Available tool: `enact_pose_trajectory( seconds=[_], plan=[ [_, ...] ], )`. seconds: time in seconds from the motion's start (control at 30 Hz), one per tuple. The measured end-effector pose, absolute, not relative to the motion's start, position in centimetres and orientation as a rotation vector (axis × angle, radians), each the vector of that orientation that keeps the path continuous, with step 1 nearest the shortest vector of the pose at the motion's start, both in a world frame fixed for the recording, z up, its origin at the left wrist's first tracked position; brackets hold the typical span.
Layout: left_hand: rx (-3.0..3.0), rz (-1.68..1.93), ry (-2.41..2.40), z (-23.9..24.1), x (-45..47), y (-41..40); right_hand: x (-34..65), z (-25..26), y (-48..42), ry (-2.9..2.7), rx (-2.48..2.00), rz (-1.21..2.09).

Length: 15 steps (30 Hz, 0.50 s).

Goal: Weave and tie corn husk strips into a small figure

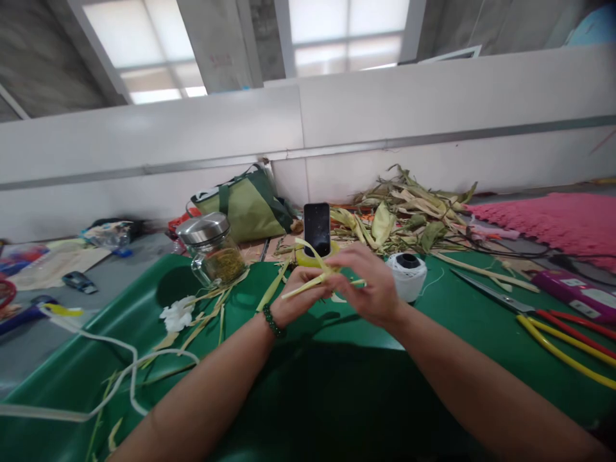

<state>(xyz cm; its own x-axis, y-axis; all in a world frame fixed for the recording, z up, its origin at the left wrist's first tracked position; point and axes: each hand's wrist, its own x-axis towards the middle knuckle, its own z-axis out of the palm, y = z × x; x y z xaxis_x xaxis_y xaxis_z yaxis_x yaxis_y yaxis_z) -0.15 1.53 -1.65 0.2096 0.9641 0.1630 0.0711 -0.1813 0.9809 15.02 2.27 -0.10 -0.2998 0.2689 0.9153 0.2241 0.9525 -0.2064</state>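
Observation:
Both hands meet over the green mat, around pale yellow-green corn husk strips that cross one another. My left hand, with a green bead bracelet at its wrist, is closed on the strips from below. My right hand pinches the same strips from the right, thumb and fingers near the crossing. Just behind the hands a phone stands upright. Beside my right hand sits a spool of white thread. The exact fingertip contact is partly hidden.
A glass jar with a metal lid and a green bag stand at left. Dried husks are heaped behind. Scissors with red handles, yellow-handled shears and a purple box lie right. A white cord curls across the mat.

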Motion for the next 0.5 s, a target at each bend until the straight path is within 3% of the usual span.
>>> enact_pose_trajectory(
  seconds=[0.3, 0.5],
  plan=[
    [1.631, 1.069, 1.029, -0.5, 0.0, 1.0, 14.8, -0.8, 4.4, -2.047, -0.743, 0.474],
    [1.428, 1.201, 1.010, -0.5, 0.5, 0.7, 15.0, -1.0, 5.1, -1.944, -0.863, 0.500]
  ],
)
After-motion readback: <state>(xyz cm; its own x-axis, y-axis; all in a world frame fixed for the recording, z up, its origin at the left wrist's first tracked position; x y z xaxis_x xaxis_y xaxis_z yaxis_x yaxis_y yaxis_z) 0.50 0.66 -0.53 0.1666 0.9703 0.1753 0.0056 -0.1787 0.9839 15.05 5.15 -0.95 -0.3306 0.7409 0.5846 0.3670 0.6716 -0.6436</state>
